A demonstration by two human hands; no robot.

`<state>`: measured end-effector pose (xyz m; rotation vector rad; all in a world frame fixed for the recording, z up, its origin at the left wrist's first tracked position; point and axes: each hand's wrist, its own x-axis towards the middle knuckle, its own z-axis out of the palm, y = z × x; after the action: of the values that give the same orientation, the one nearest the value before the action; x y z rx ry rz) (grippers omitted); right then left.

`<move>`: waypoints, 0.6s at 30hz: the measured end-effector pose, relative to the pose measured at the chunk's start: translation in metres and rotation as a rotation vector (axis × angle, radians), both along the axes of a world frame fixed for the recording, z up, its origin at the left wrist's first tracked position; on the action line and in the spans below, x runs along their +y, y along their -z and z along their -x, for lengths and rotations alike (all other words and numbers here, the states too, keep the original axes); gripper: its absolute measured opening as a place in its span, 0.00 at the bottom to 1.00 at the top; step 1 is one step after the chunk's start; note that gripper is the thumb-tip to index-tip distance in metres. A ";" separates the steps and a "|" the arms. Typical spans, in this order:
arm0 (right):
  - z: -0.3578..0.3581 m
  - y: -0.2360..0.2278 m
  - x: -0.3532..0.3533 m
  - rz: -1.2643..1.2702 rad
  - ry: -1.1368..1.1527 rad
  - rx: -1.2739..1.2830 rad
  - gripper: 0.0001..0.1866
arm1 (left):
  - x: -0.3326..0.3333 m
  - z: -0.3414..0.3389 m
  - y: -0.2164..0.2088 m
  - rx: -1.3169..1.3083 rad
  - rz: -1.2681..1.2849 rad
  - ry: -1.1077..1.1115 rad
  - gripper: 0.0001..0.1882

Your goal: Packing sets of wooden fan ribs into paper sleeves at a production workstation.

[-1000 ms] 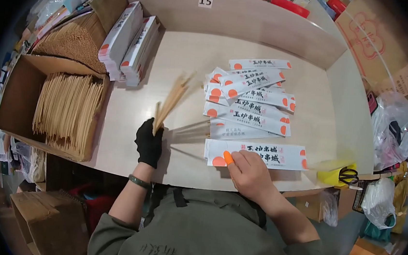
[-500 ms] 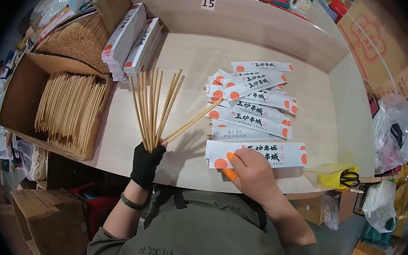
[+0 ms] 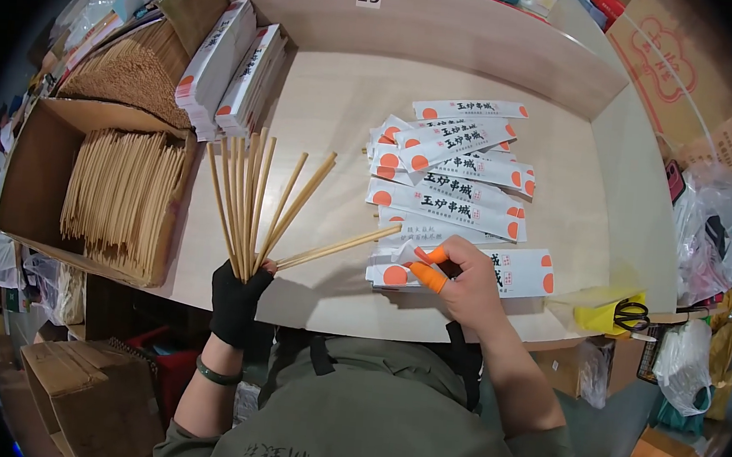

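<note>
the hands are well apart: the left hand (image 3: 236,300), in a black glove, is closed round the lower ends of a fan of wooden sticks (image 3: 301,203), its tips spread above the desk (image 3: 334,95). the right hand (image 3: 473,281) (two of its digits wear orange covers) pinches the raised flap of a white paper sleeve (image 3: 526,273) lying near the front edge. just beyond lies an overlapping pile of similar sleeves (image 3: 459,204). farther left, sleeve stacks (image 3: 215,63) lean beside an open carton (image 3: 25,190) of wrapped-looking tan sticks.
</note>
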<state>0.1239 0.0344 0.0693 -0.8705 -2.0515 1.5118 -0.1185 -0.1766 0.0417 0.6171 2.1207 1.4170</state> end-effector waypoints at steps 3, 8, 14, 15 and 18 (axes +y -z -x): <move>0.002 -0.006 0.002 0.113 0.004 0.014 0.07 | -0.005 0.002 -0.005 0.099 -0.012 -0.009 0.09; 0.003 -0.009 0.007 0.170 -0.010 -0.023 0.07 | -0.012 0.005 -0.005 0.137 -0.080 0.003 0.08; 0.002 -0.010 0.011 0.129 -0.057 -0.053 0.07 | -0.016 0.011 -0.011 0.201 -0.098 -0.010 0.08; 0.003 -0.012 0.010 0.149 -0.067 -0.055 0.07 | -0.016 0.010 -0.017 0.185 -0.103 -0.006 0.09; 0.001 -0.018 0.012 0.060 -0.124 -0.077 0.07 | -0.016 0.012 -0.021 0.199 -0.084 0.019 0.09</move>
<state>0.1225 0.0464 0.0870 -0.8503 -2.1600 1.6368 -0.1304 -0.1929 0.0630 0.8396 2.2078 1.4950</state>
